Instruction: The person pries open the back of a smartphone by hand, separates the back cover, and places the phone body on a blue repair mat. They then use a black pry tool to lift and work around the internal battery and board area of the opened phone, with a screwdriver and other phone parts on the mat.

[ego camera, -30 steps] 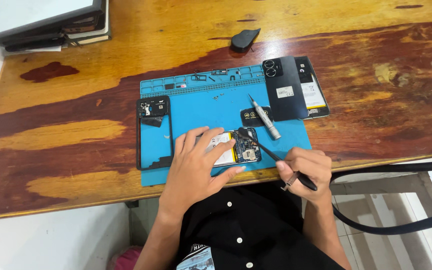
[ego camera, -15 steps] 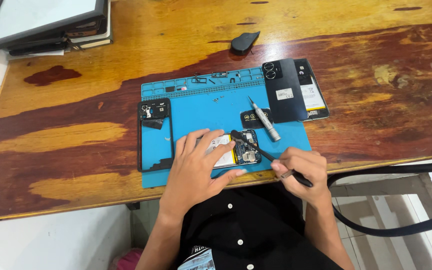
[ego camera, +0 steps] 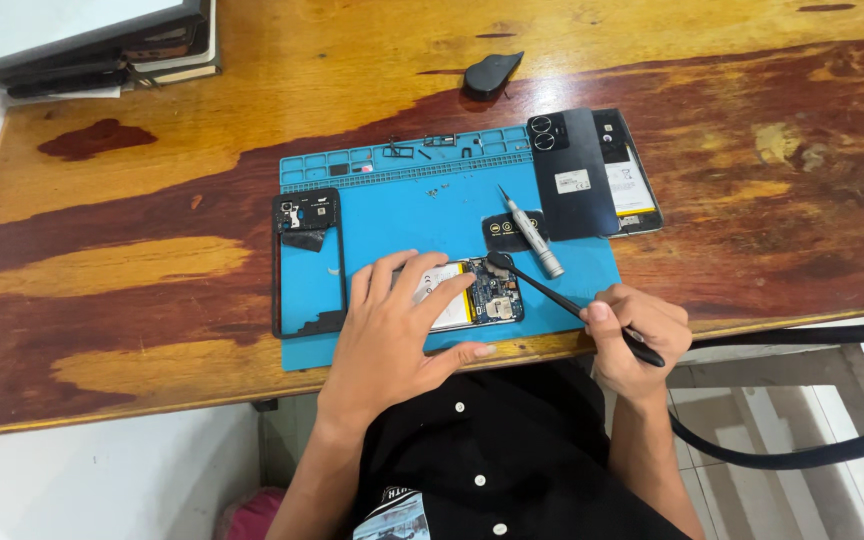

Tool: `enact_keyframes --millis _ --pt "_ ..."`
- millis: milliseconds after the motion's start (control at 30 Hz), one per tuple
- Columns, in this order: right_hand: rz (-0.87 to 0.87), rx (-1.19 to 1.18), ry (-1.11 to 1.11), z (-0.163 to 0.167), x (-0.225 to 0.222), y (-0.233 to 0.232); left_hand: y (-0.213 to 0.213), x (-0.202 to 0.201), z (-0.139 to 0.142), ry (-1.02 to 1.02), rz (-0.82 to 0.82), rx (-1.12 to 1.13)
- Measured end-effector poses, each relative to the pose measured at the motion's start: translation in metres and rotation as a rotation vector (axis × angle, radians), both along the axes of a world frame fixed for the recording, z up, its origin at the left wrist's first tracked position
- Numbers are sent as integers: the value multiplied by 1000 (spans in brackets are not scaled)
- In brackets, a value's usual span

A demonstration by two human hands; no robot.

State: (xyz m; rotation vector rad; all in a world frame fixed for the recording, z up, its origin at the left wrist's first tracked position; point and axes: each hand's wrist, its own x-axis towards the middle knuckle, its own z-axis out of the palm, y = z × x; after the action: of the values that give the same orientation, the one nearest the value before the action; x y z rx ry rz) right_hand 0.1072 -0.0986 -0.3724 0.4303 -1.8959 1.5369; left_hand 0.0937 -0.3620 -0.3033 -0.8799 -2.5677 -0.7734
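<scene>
Black tweezers (ego camera: 572, 305), slim and angled, are sitting pinched in my right hand (ego camera: 637, 335), fingers closed round the handle, tips reaching left to the far right corner of the opened phone (ego camera: 477, 297). My left hand (ego camera: 397, 325) is lying flat on that phone, fingers spread and pressing down, gripping nothing.

Step in hand, as I judge it: I am working a small part at the phone's board end while bracing the body. The next move is calling for a light, steady touch at the tips, with the left hand keeping the phone from sliding.

The phone is lying back-off on the near edge of the blue work mat (ego camera: 402, 215), near the table's near edge. A pale battery is showing under my fingers, dark board and camera parts to the right.

Further out: a silver screwdriver (ego camera: 532, 232) is lying just beyond the tweezers, a dark back cover (ego camera: 572, 172) right of it, an empty black frame (ego camera: 307, 262) on the mat's left. Small screws are sitting in the mat's far trays. The wooden table (ego camera: 152, 200) is carrying all of it.
</scene>
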Motion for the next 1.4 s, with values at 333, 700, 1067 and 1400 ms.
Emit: enact_keyframes --millis 333,700,1067,1400 --pt "21 -55 -35 -4 -2 2 2 0 -1 15 12 -24" --pt "26 -52 -36 -4 -2 3 5 2 -1 35 60 -54" --pt "51 -98 -49 -8 0 6 1 1 -2 35 8 -54" --pt "40 -81 -44 -9 -1 8 1 2 -4 39 9 -51"
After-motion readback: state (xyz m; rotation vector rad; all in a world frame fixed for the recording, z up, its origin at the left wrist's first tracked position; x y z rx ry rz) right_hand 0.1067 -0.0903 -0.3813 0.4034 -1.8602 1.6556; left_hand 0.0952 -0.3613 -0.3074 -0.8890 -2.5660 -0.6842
